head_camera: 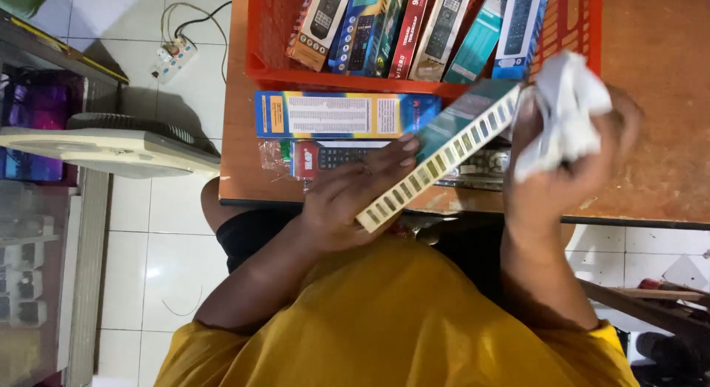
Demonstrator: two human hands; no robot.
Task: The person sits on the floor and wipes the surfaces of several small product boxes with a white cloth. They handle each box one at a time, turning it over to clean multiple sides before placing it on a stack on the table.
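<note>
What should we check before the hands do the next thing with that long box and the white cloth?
1. Left hand has a firm hold on the long box: ok, its fingers wrap round the lower end.
2. Right hand holds the white cloth: ok, it is bunched in the fist.
3. The white cloth touches the upper end of the long box: cannot tell, they are very close.
4. The long box is lifted off the wooden table: ok, it is held tilted above it.
5. The orange basket of boxed remotes is out of the way: ok, it sits behind both hands.
</note>
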